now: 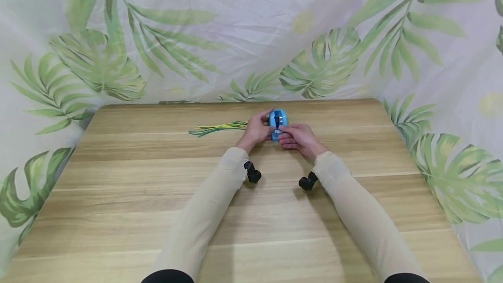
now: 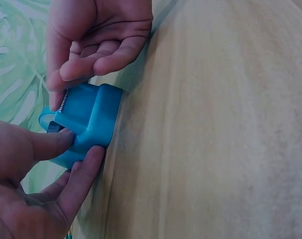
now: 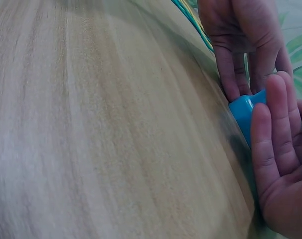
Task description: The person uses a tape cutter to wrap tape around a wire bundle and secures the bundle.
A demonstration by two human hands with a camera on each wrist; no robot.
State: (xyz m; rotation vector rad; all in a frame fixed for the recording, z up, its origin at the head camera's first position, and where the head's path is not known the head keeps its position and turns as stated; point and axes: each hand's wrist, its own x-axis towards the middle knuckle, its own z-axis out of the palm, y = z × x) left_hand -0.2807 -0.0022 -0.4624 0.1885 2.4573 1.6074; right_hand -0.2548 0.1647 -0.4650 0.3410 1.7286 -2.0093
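A blue tape dispenser [image 1: 278, 117] stands on the table near its back edge, with a row of metal teeth [image 2: 63, 101] at its front. My left hand [image 1: 257, 130] grips the dispenser from the left, its thumb on one side and fingers low against the body [image 2: 91, 132]. My right hand [image 1: 300, 138] is at the dispenser's front end. Its thumb and index finger pinch right at the teeth, where the tape comes out; the tape end itself is mostly hidden by the fingertips. The other right-hand fingers [image 3: 277, 124] extend loosely beside the dispenser.
Several thin green and yellow twist-tie-like strands [image 1: 218, 128] lie to the left of my left hand, partly behind it. The wooden table [image 1: 157, 213] ends just past the dispenser, and a leaf-patterned cloth [image 1: 251, 34] hangs behind it.
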